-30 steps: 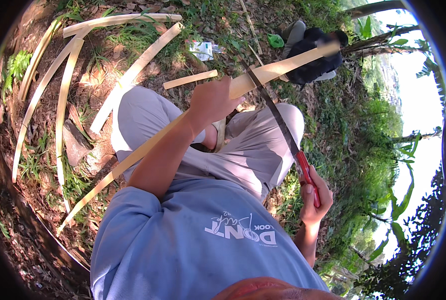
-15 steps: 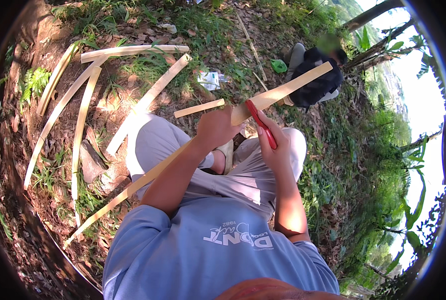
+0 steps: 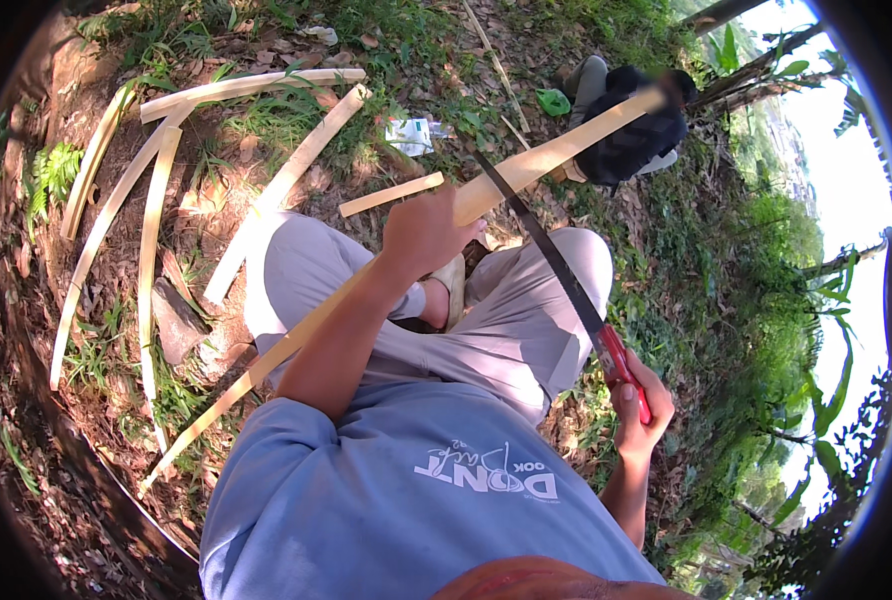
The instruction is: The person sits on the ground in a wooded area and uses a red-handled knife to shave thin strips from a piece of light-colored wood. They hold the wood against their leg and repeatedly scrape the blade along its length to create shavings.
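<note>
My left hand is closed around a long pale wooden strip, which runs from the upper right, passes behind my left forearm and reaches the lower left. In my right hand is the red handle of a hand saw. Its dark toothed blade slants up and left, crossing the strip just beyond my left fist. Whether the teeth have cut into the wood cannot be made out. Below the strip are my crossed legs in light trousers.
Several curved wooden strips lie on leafy ground to the left. A short wooden piece rests ahead of my left hand, with a white packet beyond it. Another person in dark clothing sits at the upper right, near a green plastic item.
My right hand has moved down and right, drawing the saw back so its long blade now shows across the strip. My left hand still grips the wood.
</note>
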A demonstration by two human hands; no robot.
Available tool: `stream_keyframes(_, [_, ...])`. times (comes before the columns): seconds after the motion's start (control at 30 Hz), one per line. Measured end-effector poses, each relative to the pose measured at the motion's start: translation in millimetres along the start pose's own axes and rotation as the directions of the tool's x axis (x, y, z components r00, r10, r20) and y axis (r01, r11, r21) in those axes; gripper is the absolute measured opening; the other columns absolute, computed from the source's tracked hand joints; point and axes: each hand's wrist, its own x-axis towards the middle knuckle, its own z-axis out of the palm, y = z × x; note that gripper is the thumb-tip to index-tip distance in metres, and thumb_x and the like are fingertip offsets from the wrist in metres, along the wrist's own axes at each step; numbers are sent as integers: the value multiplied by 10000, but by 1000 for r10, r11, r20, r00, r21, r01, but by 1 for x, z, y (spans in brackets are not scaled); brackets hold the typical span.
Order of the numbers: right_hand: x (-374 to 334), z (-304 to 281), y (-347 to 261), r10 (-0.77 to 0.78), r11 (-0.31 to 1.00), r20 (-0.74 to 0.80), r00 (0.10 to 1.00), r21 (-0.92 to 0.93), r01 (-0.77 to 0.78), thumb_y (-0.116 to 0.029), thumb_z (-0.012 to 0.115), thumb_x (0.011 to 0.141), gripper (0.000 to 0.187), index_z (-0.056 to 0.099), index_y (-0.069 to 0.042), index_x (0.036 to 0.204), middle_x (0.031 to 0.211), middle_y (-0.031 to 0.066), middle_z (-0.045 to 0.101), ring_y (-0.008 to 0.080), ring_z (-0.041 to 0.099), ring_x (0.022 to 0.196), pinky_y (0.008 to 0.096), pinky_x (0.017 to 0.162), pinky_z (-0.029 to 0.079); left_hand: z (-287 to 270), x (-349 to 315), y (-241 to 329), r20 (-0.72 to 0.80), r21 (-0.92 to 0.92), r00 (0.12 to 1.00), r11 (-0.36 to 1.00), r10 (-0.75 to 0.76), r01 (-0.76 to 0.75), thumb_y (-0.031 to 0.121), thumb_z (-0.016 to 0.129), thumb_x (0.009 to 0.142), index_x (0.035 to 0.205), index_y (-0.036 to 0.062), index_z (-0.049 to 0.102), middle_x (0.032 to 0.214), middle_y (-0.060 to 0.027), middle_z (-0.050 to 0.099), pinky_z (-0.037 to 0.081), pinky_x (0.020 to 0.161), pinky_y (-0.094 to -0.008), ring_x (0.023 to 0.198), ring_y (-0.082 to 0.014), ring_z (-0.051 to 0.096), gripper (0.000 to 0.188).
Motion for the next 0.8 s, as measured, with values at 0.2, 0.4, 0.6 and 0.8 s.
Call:
stream_keyframes(0.2, [107,104,28,-77,989,35,996,131,72,-111,676,1065,344,718,2,1387,1071,136,800,149,713,905,292,855,545,11,1,1,-45,10,999,1000,16,-15,572,801,901,1112,-4,670,856,-198,772,617,731,-504,819,-401,781,627])
stream_keyframes(0.4, [179,166,21,-224,961,82,971,185,206,-133,685,1073,354,711,-51,1417,1128,111,794,149,719,950,305,876,556,9,2,2,-17,1,1000,1000,-8,8,551,805,880,1094,-22,683,900,-229,773,606,788,-528,877,-419,778,624])
stream_keyframes(0.6, [126,134,22,-184,978,92,979,121,172,-59,674,1055,375,698,-54,1429,1141,133,809,188,760,988,306,914,563,8,11,-11,46,-83,999,996,24,-20,470,797,872,1080,-40,708,970,-262,772,597,862,-524,967,-445,764,559])
stream_keyframes(0.8, [29,23,33,110,988,66,992,101,-116,-98,669,1028,365,716,53,1357,1004,146,791,136,691,790,276,761,535,2,14,-13,83,-167,995,985,49,-34,511,789,882,1042,-14,708,856,-198,780,598,802,-498,864,-395,779,554])
